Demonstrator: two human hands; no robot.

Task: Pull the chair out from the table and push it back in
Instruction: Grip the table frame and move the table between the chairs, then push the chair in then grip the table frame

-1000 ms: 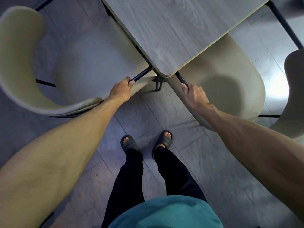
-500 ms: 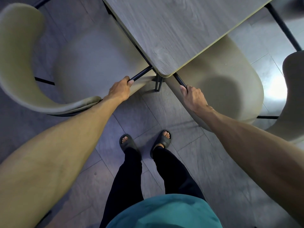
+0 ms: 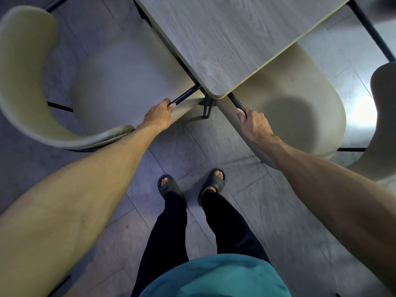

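The person stands at the corner of the desk [image 3: 225, 39] with 1 chair on each side. The left hand [image 3: 159, 116] has its fingers [image 3: 170, 105] curled tight round the left rod [image 3: 185, 95], a black bar that seems to belong to the frame of the left chair [image 3: 23, 86]. The right hand [image 3: 256, 125] grips the right rod [image 3: 235, 102] in the same way, at the near edge of the right chair [image 3: 300, 99].

The left chair's seat lies beyond and outward of the left fingers, mostly out from under the desk. The right chair's seat lies just past the right fingers, partly tucked under the desk edge. Which of the 2 chairs the task means cannot be told.

To move either well, I would slide it straight along its own side of the desk, with a low, level pull or push so the legs glide on the floor [image 3: 192, 146]. The desk leg [image 3: 207, 108] stands between the 2 sets of fingers, touching neither. Both rods run toward it, so knuckles could get pinched there on the push in.
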